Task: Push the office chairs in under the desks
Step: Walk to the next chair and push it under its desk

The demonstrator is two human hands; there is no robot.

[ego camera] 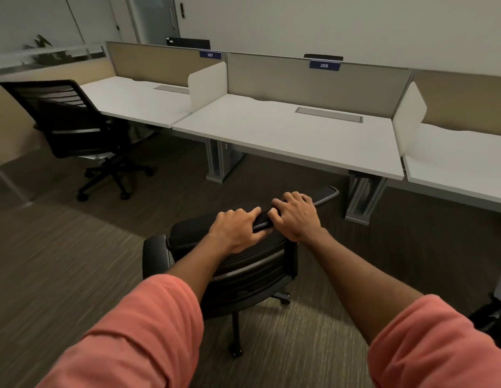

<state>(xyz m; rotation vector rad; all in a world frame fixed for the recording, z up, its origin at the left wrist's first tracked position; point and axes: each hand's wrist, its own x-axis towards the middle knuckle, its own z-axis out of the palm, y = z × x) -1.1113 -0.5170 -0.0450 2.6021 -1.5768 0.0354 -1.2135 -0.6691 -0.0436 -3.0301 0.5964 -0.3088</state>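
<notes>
Two hands on the top rail of the near chair (238, 264): your left hand (238, 228) and right hand (295, 217) sit side by side, fingers curled over the rail, each grip closed on the mesh backrest. Chair stands on open carpet (76, 261), well short of the 306 surface (285, 135), backrest twisted at an angle to its front edge. Floor betw. chair and surface edge looks free; knee space below is bounded by grey metal legs (215, 163) left and right. 2nd chair (76, 121) sits at the 307 surface (137, 99), partly tucked, backrest just beside the edge. Black object at far right edge, cut off, can't ID. Surfaces white, smooth laminate; tan fabric partition (299, 82) behind, white rounded side dividers (207, 82). Carpet dark, striated.
</notes>
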